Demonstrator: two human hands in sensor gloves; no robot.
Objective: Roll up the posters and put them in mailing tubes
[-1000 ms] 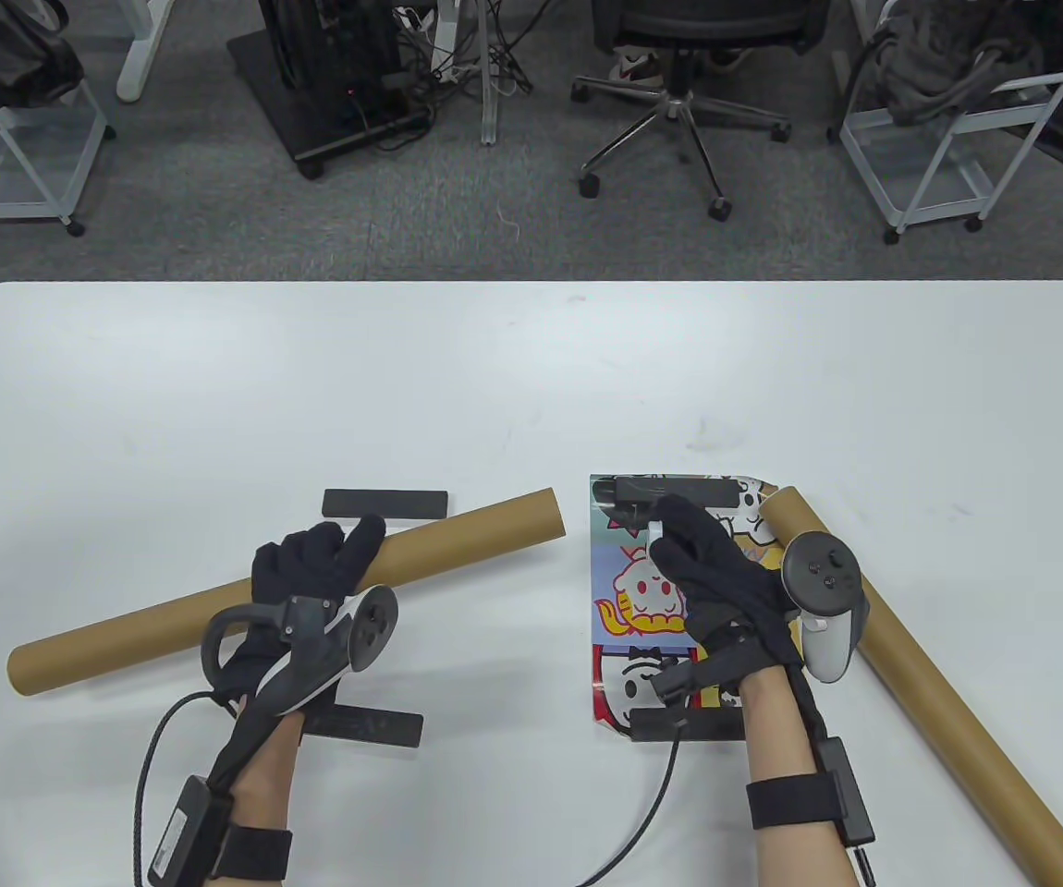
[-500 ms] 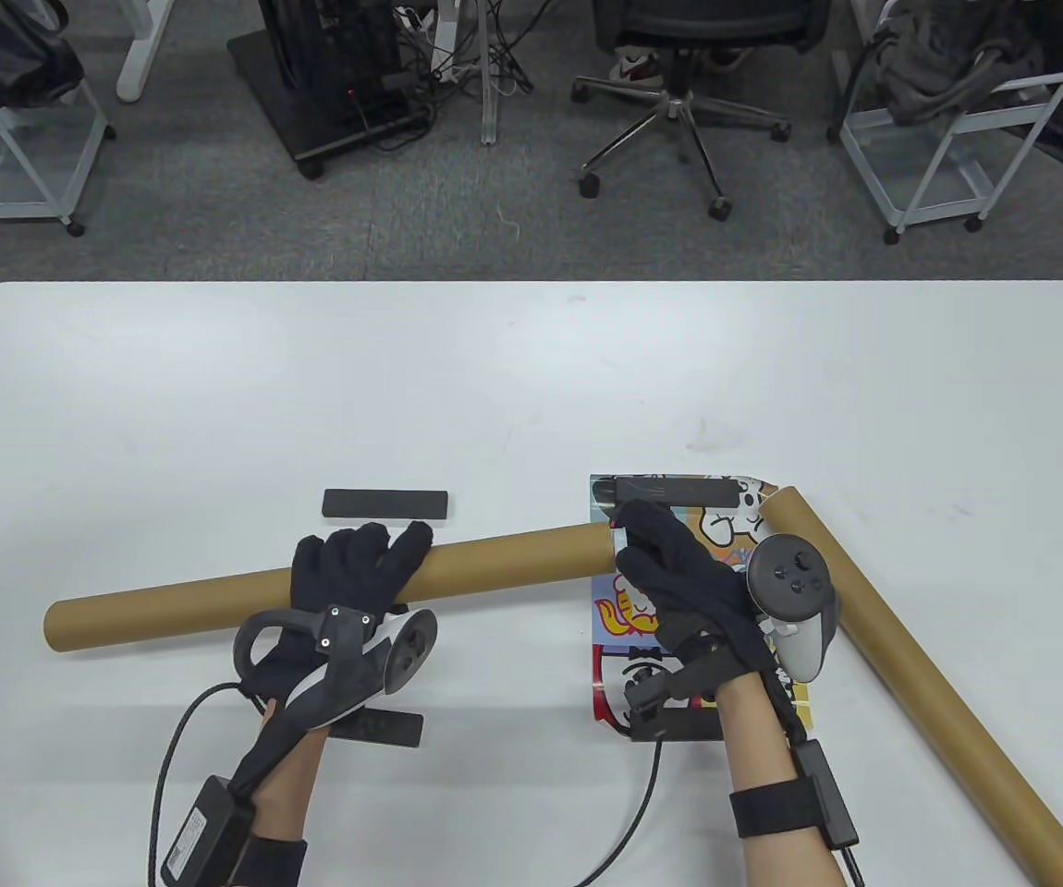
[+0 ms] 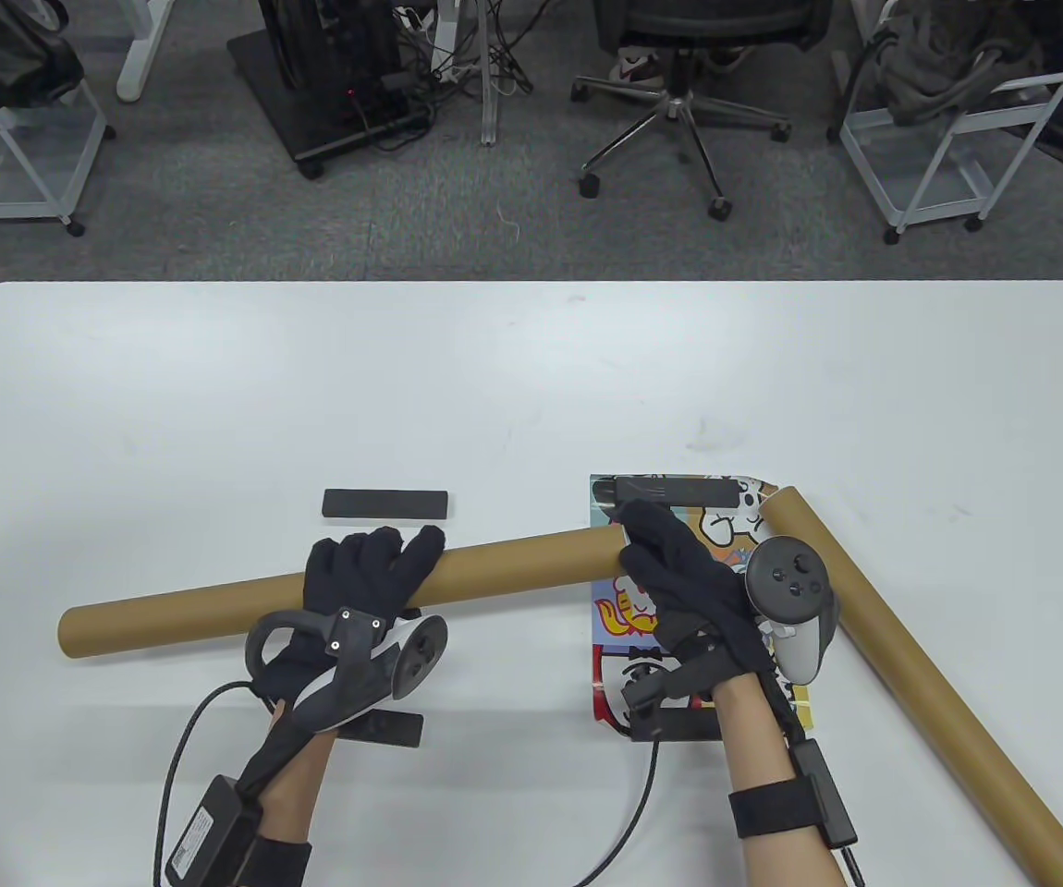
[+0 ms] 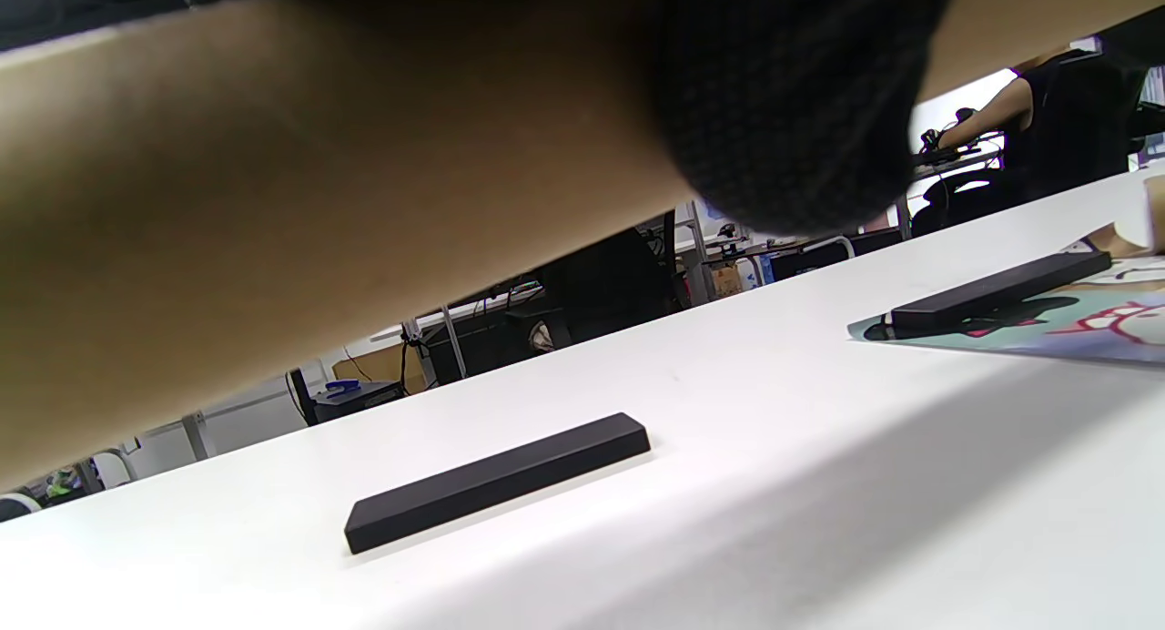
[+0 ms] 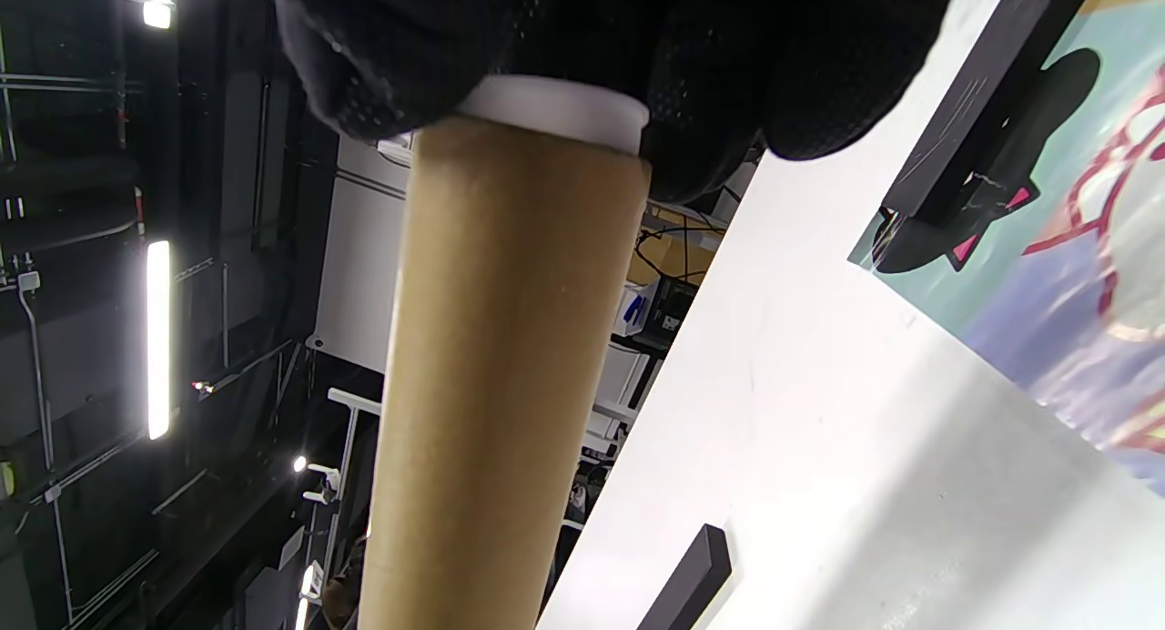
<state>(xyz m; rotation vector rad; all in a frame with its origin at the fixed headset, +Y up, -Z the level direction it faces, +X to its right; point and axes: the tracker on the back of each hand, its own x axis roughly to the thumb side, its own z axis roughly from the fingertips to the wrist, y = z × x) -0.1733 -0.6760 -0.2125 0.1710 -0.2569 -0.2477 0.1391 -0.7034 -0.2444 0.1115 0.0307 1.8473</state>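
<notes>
**Cap end of the tube in my right hand, over the poster**

My left hand [image 3: 367, 580] has its gloved fingers curled over the long brown cardboard mailing tube [image 3: 245, 602], gripping it near the middle. The tube is lifted off the white table [image 3: 217, 388] and runs almost level, its far end slightly higher, reaching the left edge of the flat cartoon-printed poster [image 3: 629, 610].

My right hand [image 3: 679, 577] is closed round that end of the tube. In the right wrist view my fingertips [image 5: 382, 56] wrap a white plastic end cap [image 5: 555, 109] that sits at the mouth of the tube, a thin white rim showing between glove and cardboard. Whether the cap is fully seated I cannot tell.

The poster lies flat under my right hand, pinned by a black rectangular bar weight [image 3: 675, 490] along its far edge and another black bar [image 3: 670, 725] along its near edge, the latter partly hidden by my wrist. Left of the poster, a third black bar [image 3: 385, 504] lies on the bare table just beyond the tube, and a fourth [image 3: 384, 728] lies near my left wrist. A second brown cardboard tube [image 3: 920, 684] lies on the table against the poster's right side, slanting toward the table's near right corner.
</notes>
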